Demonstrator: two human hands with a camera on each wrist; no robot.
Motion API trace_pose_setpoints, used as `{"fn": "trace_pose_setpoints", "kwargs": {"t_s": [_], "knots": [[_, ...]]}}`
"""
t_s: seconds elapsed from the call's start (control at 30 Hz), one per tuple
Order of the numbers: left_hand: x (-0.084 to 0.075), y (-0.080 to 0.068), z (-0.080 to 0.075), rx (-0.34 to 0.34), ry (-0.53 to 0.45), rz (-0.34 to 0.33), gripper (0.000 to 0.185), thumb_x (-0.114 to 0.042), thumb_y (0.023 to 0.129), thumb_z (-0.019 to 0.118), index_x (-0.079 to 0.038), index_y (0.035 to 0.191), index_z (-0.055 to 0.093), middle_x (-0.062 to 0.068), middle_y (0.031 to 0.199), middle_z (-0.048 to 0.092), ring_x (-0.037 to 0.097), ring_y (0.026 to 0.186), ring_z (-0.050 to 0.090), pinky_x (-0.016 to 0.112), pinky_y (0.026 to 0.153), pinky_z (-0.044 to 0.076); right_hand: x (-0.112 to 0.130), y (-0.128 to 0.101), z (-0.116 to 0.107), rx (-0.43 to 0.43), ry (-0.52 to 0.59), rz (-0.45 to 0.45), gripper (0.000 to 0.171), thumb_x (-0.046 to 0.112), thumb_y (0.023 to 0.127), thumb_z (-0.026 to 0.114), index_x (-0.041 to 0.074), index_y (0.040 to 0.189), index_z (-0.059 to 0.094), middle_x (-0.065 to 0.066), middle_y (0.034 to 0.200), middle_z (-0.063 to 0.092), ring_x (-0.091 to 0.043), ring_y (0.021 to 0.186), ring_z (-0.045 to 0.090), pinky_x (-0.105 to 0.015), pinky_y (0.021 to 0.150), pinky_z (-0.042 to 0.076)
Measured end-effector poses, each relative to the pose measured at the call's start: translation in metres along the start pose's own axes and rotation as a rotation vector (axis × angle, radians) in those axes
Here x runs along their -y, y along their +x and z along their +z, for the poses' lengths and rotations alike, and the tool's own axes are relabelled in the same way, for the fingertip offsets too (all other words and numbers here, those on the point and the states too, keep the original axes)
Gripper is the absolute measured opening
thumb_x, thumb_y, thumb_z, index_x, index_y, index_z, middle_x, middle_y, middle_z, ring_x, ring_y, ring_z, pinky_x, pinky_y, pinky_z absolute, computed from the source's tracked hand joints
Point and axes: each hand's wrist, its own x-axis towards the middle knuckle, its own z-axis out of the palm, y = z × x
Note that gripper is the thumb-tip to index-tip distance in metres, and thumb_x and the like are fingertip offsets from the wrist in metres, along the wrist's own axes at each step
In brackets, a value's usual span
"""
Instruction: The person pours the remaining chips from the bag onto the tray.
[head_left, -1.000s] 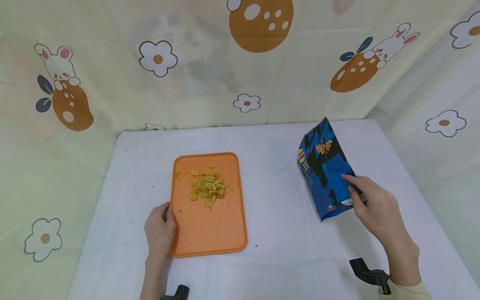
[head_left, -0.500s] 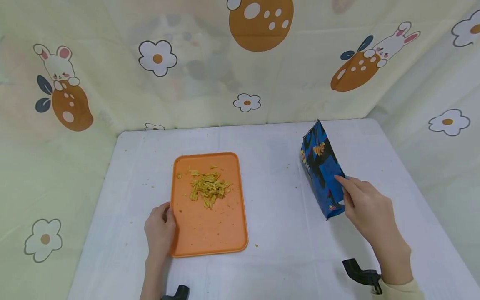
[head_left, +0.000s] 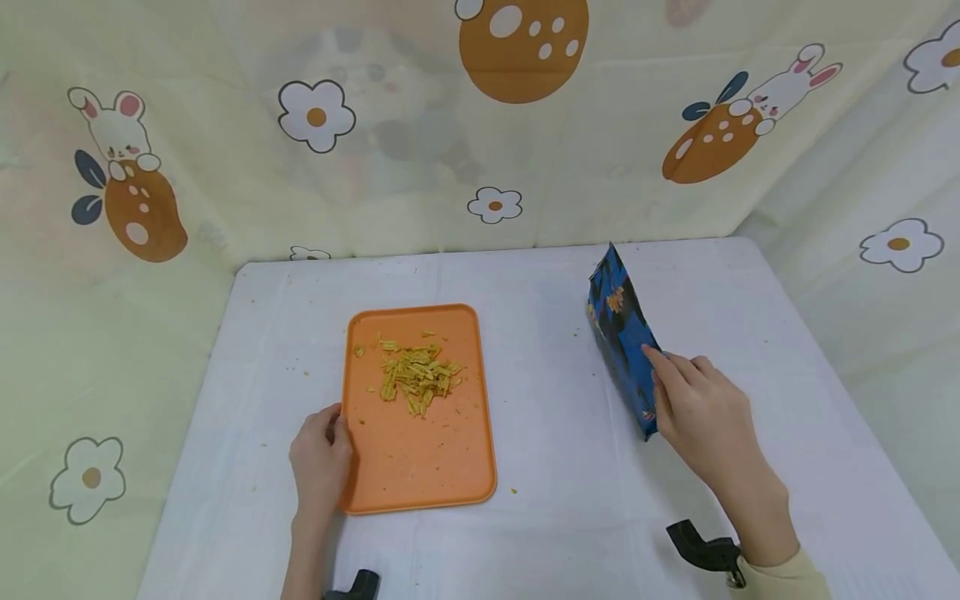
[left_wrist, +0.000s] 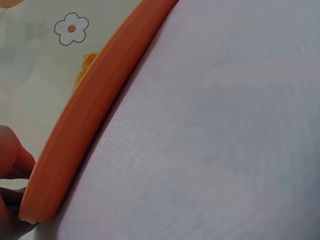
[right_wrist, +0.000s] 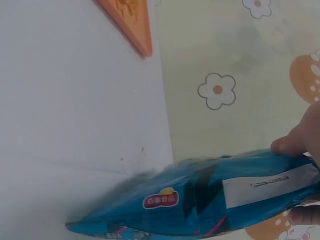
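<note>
My right hand [head_left: 693,404] grips a blue snack bag [head_left: 621,337] near its lower end and holds it upright on edge on the white table [head_left: 555,500]. In the right wrist view the blue snack bag [right_wrist: 200,197] fills the bottom, with my fingertips [right_wrist: 295,142] pinching its top. My left hand [head_left: 321,462] holds the left edge of an orange tray [head_left: 420,458] that carries a small pile of yellow snack sticks [head_left: 416,375]. The left wrist view shows the orange tray [left_wrist: 90,115] rim close up beside my thumb [left_wrist: 12,155].
Crumbs lie scattered on the white tablecloth around the tray. A patterned curtain [head_left: 480,125] with rabbits and flowers walls in the table on the back and sides. Black wrist mounts [head_left: 701,550] show near the front edge.
My right hand has turned the bag from lying face-up onto its edge and shifted it slightly left. My left hand and the tray have stayed put.
</note>
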Motion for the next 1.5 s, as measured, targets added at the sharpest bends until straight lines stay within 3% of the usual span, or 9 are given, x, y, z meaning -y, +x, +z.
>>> {"fn": "trace_pose_setpoints", "kwargs": {"t_s": [0.3, 0.47, 0.6, 0.8, 1.1, 1.4, 1.5], "knots": [[-0.001, 0.000, 0.000, 0.015, -0.010, -0.004, 0.028, -0.006, 0.103, 0.056, 0.005, 0.126, 0.067, 0.022, 0.107, 0.069, 0.032, 0.089, 0.065, 0.045, 0.077, 0.055, 0.017, 0.001, 0.011, -0.070, 0.001, 0.093, 0.032, 0.009, 0.096, 0.058, -0.004, 0.124, 0.066, -0.019, 0.073, 0.068, -0.028, 0.051, 0.054, -0.037, 0.040, 0.037], [0.000, 0.000, 0.000, 0.004, -0.006, -0.002, 0.028, -0.005, 0.102, 0.057, 0.005, 0.125, 0.068, 0.022, 0.105, 0.070, 0.032, 0.088, 0.065, 0.045, 0.076, 0.054, 0.037, 0.000, 0.025, -0.167, 0.055, 0.151, 0.024, 0.007, 0.090, 0.068, -0.007, 0.109, 0.071, -0.024, 0.085, 0.073, -0.037, 0.064, 0.065, -0.048, 0.047, 0.051], [0.001, 0.000, -0.001, 0.001, -0.003, -0.006, 0.028, -0.006, 0.102, 0.057, 0.005, 0.126, 0.068, 0.022, 0.105, 0.069, 0.032, 0.088, 0.065, 0.046, 0.076, 0.054, 0.057, -0.002, 0.037, -0.183, 0.087, 0.205, 0.018, 0.003, 0.084, 0.075, -0.005, 0.100, 0.074, -0.022, 0.090, 0.076, -0.039, 0.073, 0.068, -0.053, 0.058, 0.056], [0.001, 0.000, -0.001, -0.016, -0.009, 0.005, 0.028, -0.005, 0.102, 0.057, 0.006, 0.125, 0.068, 0.023, 0.107, 0.070, 0.034, 0.090, 0.066, 0.048, 0.078, 0.056, 0.082, -0.009, 0.060, -0.123, 0.117, 0.261, 0.019, 0.000, 0.077, 0.080, -0.003, 0.093, 0.071, -0.021, 0.089, 0.075, -0.038, 0.079, 0.069, -0.053, 0.066, 0.058], [0.000, -0.001, 0.001, 0.005, 0.000, -0.005, 0.028, -0.006, 0.103, 0.057, 0.004, 0.127, 0.067, 0.022, 0.109, 0.069, 0.032, 0.091, 0.065, 0.047, 0.078, 0.056, 0.098, -0.032, 0.098, 0.026, 0.141, 0.281, 0.026, 0.002, 0.073, 0.087, 0.000, 0.090, 0.067, -0.018, 0.092, 0.067, -0.036, 0.085, 0.061, -0.049, 0.074, 0.057], [0.002, 0.000, 0.000, -0.017, -0.027, 0.049, 0.027, -0.003, 0.101, 0.058, 0.008, 0.123, 0.069, 0.025, 0.104, 0.070, 0.036, 0.089, 0.067, 0.049, 0.075, 0.055, 0.099, -0.045, 0.120, 0.019, 0.142, 0.255, 0.024, -0.002, 0.072, 0.084, -0.001, 0.090, 0.068, -0.017, 0.089, 0.065, -0.036, 0.084, 0.058, -0.048, 0.076, 0.051], [0.003, 0.001, -0.001, -0.019, -0.027, 0.057, 0.027, -0.003, 0.101, 0.058, 0.007, 0.123, 0.069, 0.024, 0.103, 0.070, 0.034, 0.087, 0.067, 0.046, 0.074, 0.054, 0.101, -0.048, 0.123, 0.053, 0.129, 0.261, 0.023, -0.001, 0.073, 0.084, -0.001, 0.091, 0.069, -0.017, 0.090, 0.064, -0.036, 0.085, 0.058, -0.048, 0.077, 0.051]]}}
